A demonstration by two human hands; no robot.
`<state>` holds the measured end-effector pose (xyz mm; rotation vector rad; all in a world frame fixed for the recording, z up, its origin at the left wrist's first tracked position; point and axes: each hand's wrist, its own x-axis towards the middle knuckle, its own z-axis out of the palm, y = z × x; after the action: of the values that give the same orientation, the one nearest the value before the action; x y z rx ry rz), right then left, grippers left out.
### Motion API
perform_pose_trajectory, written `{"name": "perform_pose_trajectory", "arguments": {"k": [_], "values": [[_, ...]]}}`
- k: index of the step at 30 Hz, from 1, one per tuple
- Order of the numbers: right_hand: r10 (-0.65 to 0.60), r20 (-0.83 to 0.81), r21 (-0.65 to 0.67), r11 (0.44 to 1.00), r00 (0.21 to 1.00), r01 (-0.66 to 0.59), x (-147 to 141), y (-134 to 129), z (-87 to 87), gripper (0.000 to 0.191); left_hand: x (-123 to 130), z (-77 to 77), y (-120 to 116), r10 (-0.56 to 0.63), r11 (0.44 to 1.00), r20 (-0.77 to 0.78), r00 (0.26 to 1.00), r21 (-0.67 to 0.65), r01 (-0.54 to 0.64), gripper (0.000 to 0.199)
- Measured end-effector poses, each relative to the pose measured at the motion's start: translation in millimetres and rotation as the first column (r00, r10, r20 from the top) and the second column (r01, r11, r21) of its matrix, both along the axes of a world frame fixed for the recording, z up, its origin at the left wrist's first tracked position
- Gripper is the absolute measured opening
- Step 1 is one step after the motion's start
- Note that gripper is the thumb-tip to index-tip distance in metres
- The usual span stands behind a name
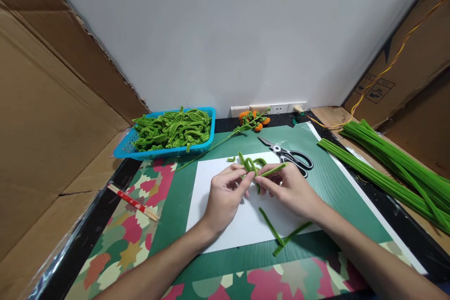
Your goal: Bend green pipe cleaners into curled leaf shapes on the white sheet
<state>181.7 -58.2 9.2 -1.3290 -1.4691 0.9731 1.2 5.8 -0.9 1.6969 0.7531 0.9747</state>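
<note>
Above a white sheet of paper (pixel 211 201), my left hand (pixel 225 192) and my right hand (pixel 286 185) meet with their fingertips almost touching. Both pinch a bent green pipe cleaner (pixel 250 165); one straight end sticks out to the right past my right fingers. Just behind my fingers lies a curled green piece (pixel 260 161), partly hidden, and a small scrap (pixel 231 159) rests to its left. Nearer to me, two short cut pipe cleaners (pixel 269 222) lie crossed at one end, partly off the paper. Black-handled scissors (pixel 286 152) lie partly open behind my right hand.
A blue basket (pixel 121 150) heaped with bent green pieces stands at the back left. Beside it lies an orange flower stem (pixel 246 126). Long green pipe cleaners (pixel 393 173) are bundled at right. Wrapped chopsticks (pixel 133 202) lie left. Cardboard (pixel 52 103) and a wall (pixel 246 33) enclose the table.
</note>
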Motion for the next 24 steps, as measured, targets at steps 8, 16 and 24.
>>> {"name": "perform_pose_trajectory", "arguments": {"k": [8,16,24], "values": [[-0.013,-0.25,-0.081,0.997,0.968,-0.008,0.0,0.9,1.5,0.033,-2.4,-4.0,-2.4,-0.04,0.991,-0.013,0.999,-0.125,0.038,0.033],[-0.09,-0.322,0.019,0.995,0.943,0.101,1.0,2.3,-0.1,0.034,-3.8,-4.1,-4.9,-0.172,0.982,-0.124,0.977,-0.099,0.16,0.03],[-0.08,-0.414,0.1,0.986,0.907,0.133,-5.7,-3.9,-4.8,0.024,-7.1,-9.3,-4.2,-0.202,0.97,-0.282,0.938,0.076,0.232,0.031]]}}
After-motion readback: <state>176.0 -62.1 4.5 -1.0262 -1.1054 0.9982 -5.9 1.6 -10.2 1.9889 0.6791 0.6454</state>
